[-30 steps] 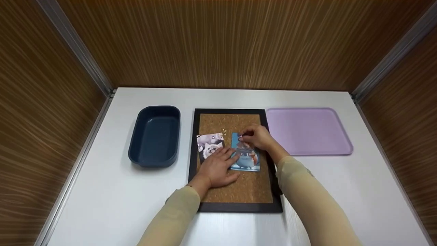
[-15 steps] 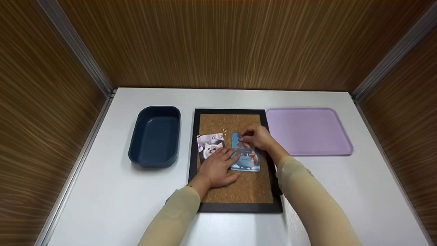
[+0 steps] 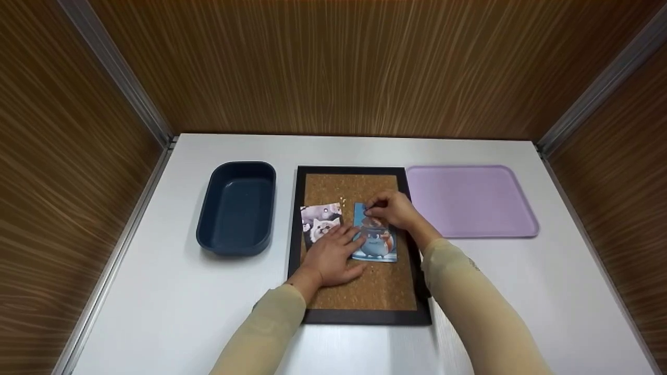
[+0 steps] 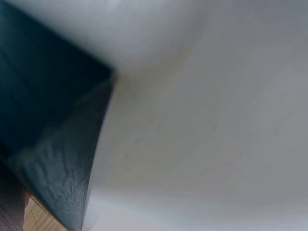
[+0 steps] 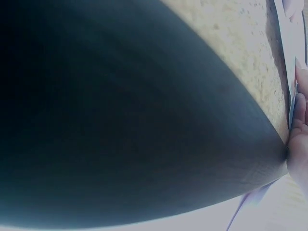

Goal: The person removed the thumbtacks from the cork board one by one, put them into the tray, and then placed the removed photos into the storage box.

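Note:
A cork board (image 3: 365, 291) with a black frame lies flat on the white table. On its left half is a cat picture card (image 3: 320, 224), with a small pin-like dot near its top. Beside it lies a blue picture card (image 3: 376, 247) showing a round cartoon figure. My left hand (image 3: 329, 258) rests flat with spread fingers, covering the cat card's lower part and touching the blue card's left edge. At the blue card's top, my right hand (image 3: 392, 209) pinches a small push pin, mostly hidden by the fingertips. In the right wrist view, the fingers (image 5: 301, 110) show at the right edge.
A dark blue, deep rectangular bin (image 3: 237, 208) stands left of the board. A flat lilac tray (image 3: 471, 200) lies to its right, close to the frame. Several tiny pale bits (image 3: 342, 200) sit on the cork above the cards. Wood-grain walls enclose the table.

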`<state>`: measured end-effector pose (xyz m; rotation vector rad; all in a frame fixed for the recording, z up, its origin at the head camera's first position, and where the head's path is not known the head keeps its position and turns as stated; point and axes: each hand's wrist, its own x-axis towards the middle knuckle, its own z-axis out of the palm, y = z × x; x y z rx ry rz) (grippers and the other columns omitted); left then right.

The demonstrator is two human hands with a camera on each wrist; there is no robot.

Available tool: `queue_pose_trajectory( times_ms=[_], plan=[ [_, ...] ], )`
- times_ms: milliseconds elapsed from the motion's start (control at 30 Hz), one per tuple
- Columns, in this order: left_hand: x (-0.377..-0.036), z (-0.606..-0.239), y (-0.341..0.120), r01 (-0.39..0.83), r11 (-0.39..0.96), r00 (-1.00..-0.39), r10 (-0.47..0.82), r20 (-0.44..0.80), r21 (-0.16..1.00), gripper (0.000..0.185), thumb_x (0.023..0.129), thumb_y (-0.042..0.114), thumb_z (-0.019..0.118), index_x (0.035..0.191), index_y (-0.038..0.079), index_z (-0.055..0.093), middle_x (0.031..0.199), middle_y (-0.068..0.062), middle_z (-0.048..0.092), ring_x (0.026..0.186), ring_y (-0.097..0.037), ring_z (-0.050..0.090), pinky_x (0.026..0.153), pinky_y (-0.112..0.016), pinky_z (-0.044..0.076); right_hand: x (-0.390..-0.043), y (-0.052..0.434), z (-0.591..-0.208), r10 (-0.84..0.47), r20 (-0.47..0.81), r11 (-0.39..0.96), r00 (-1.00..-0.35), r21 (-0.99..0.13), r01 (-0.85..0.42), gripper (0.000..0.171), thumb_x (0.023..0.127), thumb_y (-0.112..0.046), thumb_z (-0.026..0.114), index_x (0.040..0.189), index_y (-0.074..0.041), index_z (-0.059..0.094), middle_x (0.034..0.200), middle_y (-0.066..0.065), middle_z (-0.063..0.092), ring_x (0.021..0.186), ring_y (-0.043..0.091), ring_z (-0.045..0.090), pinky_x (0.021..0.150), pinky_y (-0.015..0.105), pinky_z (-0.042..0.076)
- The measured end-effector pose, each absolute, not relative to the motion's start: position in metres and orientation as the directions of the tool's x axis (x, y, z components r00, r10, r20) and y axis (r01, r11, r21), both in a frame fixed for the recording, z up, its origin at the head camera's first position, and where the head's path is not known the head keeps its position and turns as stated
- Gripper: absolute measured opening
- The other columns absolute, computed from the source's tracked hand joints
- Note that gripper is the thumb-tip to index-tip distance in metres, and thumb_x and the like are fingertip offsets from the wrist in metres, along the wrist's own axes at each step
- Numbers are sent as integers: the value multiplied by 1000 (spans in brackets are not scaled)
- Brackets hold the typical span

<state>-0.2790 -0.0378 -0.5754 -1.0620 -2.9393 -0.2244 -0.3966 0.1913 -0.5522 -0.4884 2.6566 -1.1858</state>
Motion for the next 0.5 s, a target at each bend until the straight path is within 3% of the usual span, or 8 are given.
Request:
queue_pose_trajectory(
  times_ms=[500],
  plan=[
    [-280, -576, -37, 638, 758, -770, 634, 74, 140, 73, 103, 65, 45, 162, 22, 48, 168, -5, 42, 156, -27, 35, 128, -42, 25, -397, 191, -552, -372, -38, 612, -928, -761, -214, 4, 93, -12, 84, 94, -12, 81, 105, 5, 70, 97, 20, 63, 86, 35, 52]
  ],
)
